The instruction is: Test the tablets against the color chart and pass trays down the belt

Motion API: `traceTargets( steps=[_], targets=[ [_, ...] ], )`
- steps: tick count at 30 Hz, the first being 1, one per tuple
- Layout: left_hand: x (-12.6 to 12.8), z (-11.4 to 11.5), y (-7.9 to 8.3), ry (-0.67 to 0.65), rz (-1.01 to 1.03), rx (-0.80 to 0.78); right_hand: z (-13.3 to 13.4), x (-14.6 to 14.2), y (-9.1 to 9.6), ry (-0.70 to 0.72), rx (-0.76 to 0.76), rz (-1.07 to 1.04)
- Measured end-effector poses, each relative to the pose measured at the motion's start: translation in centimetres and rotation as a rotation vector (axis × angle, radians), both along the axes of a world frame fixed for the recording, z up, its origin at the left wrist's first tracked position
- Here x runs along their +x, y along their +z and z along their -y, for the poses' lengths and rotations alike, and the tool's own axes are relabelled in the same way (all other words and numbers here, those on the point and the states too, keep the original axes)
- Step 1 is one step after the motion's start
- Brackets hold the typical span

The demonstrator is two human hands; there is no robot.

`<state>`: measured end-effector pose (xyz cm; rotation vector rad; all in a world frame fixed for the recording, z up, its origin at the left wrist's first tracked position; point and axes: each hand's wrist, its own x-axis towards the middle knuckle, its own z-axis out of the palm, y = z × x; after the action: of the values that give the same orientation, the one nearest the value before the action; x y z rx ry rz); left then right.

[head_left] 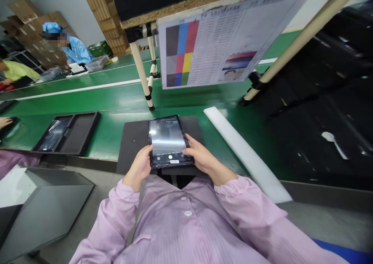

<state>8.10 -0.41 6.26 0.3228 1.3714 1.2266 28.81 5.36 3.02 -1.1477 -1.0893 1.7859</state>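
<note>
A black tablet (168, 139) with a lit screen lies over a dark foam mat (131, 143) on the green bench. My left hand (140, 166) grips the tablet's lower left edge, fingers curled round it. My right hand (200, 155) holds the lower right edge, with the thumb resting on the screen near its bottom right corner. Both pink sleeves reach in from below.
A black foam tray (78, 133) with another tablet (54, 133) sits to the left. A white foam strip (244, 151) lies diagonally to the right. A colour test chart (210, 42) hangs ahead on a frame. Co-workers sit at the far left; another person's hand (5, 121) shows at the left edge.
</note>
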Motion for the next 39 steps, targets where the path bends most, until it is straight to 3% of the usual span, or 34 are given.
traceTargets(
  steps=[5, 8, 14, 16, 18, 21, 24, 34, 39],
  targets=[
    [2.1, 0.6, -0.4, 0.125, -0.106, 0.087, 0.8, -0.1, -0.6, 0.002, 0.090, 0.014],
    [3.7, 1.5, 0.2, 0.146, -0.155, 0.203, 1.1, 0.6, 0.2, -0.035, 0.150, 0.016],
    [4.6, 2.1, 1.5, -0.013, -0.497, 0.614, 1.7, 2.1, 3.3, -0.209, 0.474, -0.055],
    [4.5, 1.9, 1.9, -0.074, -0.684, 0.698, 1.6, 2.3, 3.9, -0.303, 0.483, -0.087],
    [4.6, 1.7, 2.5, -0.106, -0.902, 0.750, 1.4, 2.5, 4.4, -0.342, 0.399, -0.127],
    [5.4, 1.4, 3.3, -0.108, -1.185, 0.768, 0.7, 3.1, 5.1, -0.298, 0.310, -0.186],
    [6.4, 1.2, 3.7, -0.098, -1.314, 0.749, 0.2, 3.9, 5.5, -0.261, 0.256, -0.249],
    [7.4, 1.0, 2.8, -0.078, -1.390, 0.695, 0.0, 4.7, 5.4, -0.149, 0.226, -0.448],
    [7.5, 1.0, 2.6, -0.058, -1.385, 0.682, 0.0, 4.7, 5.5, -0.148, 0.244, -0.433]
  ],
)
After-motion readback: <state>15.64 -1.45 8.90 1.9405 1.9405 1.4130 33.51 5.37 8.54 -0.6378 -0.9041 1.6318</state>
